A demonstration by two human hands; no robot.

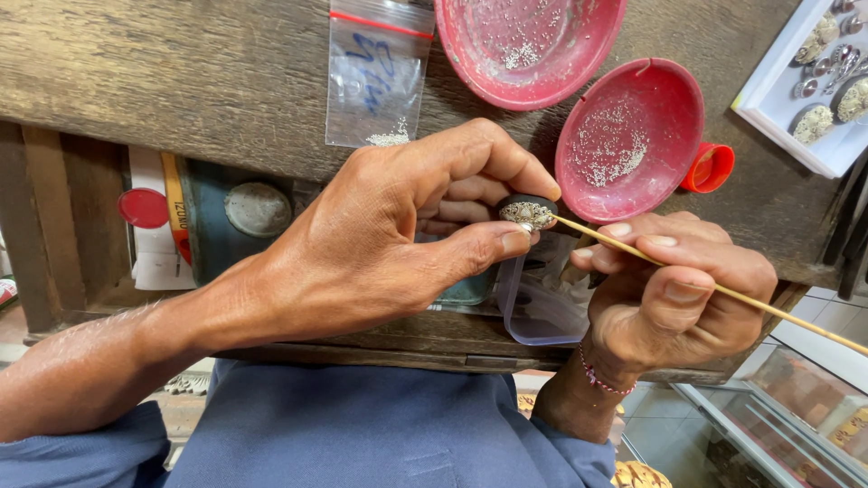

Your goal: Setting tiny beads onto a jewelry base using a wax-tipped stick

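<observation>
Head view: ornament [528, 213] pinched between left fingertips [515, 242].

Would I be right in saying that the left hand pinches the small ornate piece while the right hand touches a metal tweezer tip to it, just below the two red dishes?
Not quite. In the head view the right hand holds a thin wooden stick, not a metal tweezer. The rest stands: the left hand pinches the small ornate piece, the stick's tip touches it, and the two red dishes lie just above.

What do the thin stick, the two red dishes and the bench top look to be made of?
Stick: likely bamboo or wood, pale, matte, straight. Red dishes: probably plastic, smooth, slightly glossy, scuffed. Bench top: worn unfinished wood, with visible grain.
</observation>
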